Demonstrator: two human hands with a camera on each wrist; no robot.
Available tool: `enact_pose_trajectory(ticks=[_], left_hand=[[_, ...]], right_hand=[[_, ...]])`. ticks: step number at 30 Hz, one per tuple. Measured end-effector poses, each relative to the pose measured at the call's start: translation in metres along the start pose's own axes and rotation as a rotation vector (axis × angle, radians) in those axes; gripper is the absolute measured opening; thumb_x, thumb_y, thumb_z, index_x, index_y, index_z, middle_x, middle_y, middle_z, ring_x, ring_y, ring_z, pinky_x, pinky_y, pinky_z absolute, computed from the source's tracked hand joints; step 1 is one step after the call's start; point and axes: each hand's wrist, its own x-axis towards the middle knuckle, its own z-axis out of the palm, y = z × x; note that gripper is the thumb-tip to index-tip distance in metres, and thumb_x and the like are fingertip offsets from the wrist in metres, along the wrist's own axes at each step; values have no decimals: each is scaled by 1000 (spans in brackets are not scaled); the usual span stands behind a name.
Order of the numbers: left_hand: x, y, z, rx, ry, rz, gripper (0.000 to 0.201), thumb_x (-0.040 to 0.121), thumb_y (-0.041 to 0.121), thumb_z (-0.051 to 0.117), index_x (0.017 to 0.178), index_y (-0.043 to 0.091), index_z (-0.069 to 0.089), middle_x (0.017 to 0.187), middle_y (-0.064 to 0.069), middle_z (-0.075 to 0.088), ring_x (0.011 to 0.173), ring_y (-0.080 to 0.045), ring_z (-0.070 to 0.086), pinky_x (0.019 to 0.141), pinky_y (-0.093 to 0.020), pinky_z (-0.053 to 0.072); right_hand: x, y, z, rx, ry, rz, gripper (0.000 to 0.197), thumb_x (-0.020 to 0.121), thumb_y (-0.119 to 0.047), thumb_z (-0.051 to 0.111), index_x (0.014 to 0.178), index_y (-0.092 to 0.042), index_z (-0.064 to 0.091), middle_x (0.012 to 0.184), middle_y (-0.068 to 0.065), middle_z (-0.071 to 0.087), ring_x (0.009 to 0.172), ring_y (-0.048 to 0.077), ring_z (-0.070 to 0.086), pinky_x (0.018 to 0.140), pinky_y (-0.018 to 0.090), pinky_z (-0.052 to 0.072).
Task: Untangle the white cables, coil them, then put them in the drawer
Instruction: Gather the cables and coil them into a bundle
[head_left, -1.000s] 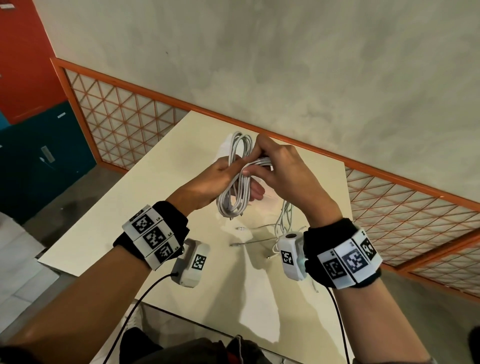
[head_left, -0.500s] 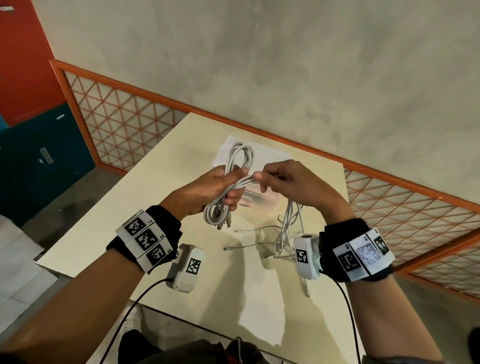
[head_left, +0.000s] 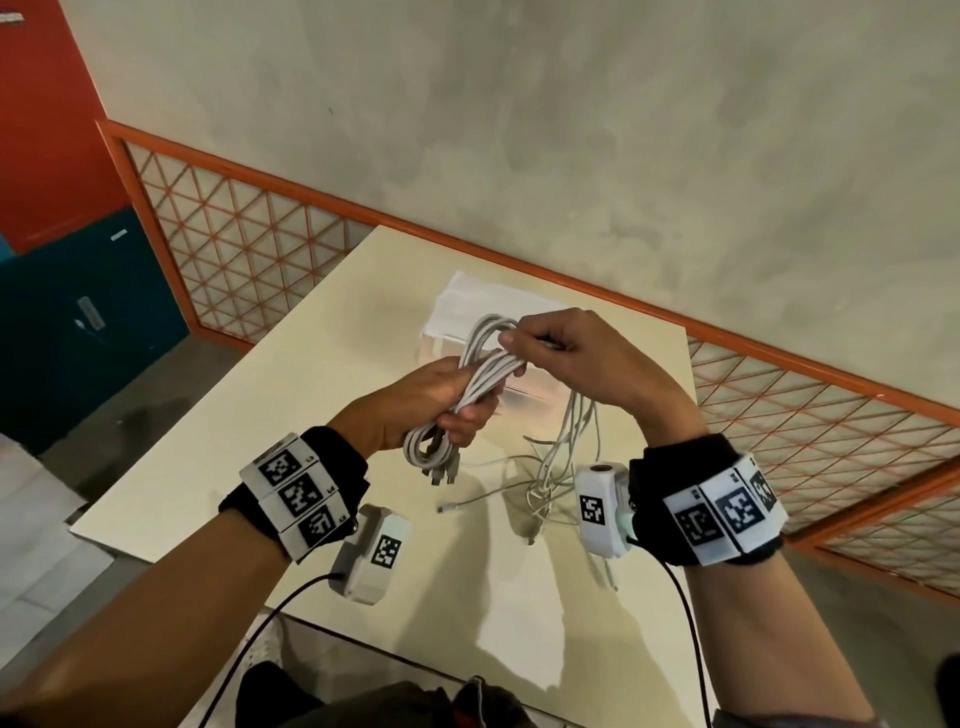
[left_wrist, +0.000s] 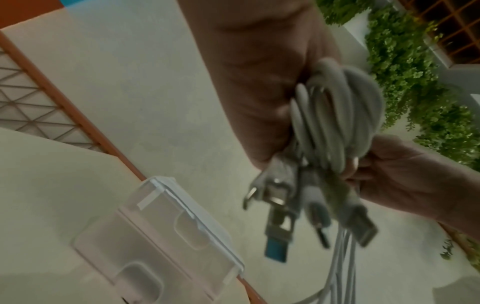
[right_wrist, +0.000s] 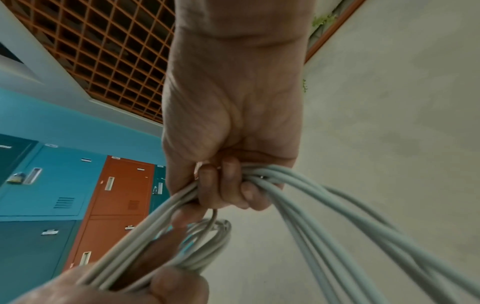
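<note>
White, rubbery cable fills our grip: our left hand (head_left: 415, 405) curls round the middle of a coiled cable bundle (head_left: 470, 384), held in the air above the counter (head_left: 218, 467). Several metal plugs (head_left: 441, 474) dangle loose from the bundle's lower end. Our right hand (head_left: 576, 358) has its fingers closed on the strands at the top loop, and from that hand more white strands (right_wrist: 363, 216) run down and away. We judge the bundle light, soft and springy, likely to uncoil if the hold slackens, so the waist of the loops is the place to keep hold, with the plug ends left free. Just beyond, a tangle of thinner white cables (head_left: 550, 467) lies on the counter under our right wrist, not yet coiled. Farther on stands a small translucent drawer unit (head_left: 467, 306) at the counter's back, near the orange-framed lattice (head_left: 260, 249); whether its drawer is open we cannot tell.
</note>
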Motion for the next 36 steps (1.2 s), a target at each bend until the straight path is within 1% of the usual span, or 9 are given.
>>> enact_pose_trajectory(ticks=[4,6,12,15,18,20,25,31,36], left_hand=[[1,-6,-3,-145,-155,-90,68,75,76,20,74,11,42,42,5,35,30,-3,25,38,-19,20],[4,-7,-4,-207,-214,-116,75,71,81,14,74,11,40,42,4,36,30,-3,27,38,-18,19],[6,-6,6,122,-99,-103,43,101,31,22,68,13,44,44,5,32,33,-5,21,38,-16,27],[7,-5,12,106,-94,-127,61,99,52,13,65,13,45,43,3,30,33,-6,20,39,-16,24],[6,-6,16,84,-110,-86,79,80,75,1,69,9,45,44,2,29,35,-9,19,39,-18,25],[4,-9,17,133,-103,-50,79,77,78,11,68,11,51,46,2,31,38,-10,20,42,-21,26],[3,-9,13,281,-89,-27,47,84,46,55,96,1,52,53,4,39,41,-9,34,48,-22,36],[5,-10,10,297,-80,-42,18,96,24,50,87,10,54,53,9,34,43,-7,32,55,-22,36],[3,-3,7,260,-60,54,20,99,24,43,94,7,52,54,9,30,41,-4,25,51,-17,34]], right_hand=[[1,3,4,145,44,66,29,90,-32,62,93,-11,42,55,3,43,52,16,30,51,25,25],[2,3,5,218,76,68,30,92,-26,59,95,-13,32,51,1,40,52,20,27,52,27,25],[9,-1,12,61,254,60,24,87,-14,54,98,-15,32,45,-1,46,40,14,32,50,27,31],[14,3,17,-98,371,86,28,80,-18,56,97,-20,33,45,-2,50,43,16,41,53,31,37],[16,8,21,-223,391,112,29,77,-22,55,96,-23,33,50,-2,53,53,22,49,61,33,43],[16,9,22,-265,377,108,28,78,-22,55,98,-21,36,51,-3,53,55,23,50,61,32,41],[13,3,23,-210,267,-57,23,84,-16,56,99,-13,39,48,2,49,47,22,41,53,29,32],[12,8,16,-67,136,-96,32,88,-29,63,97,-10,40,48,3,47,46,16,37,48,19,26],[10,31,6,33,286,123,48,94,-52,42,70,-12,48,49,-1,49,47,13,45,55,29,38]])
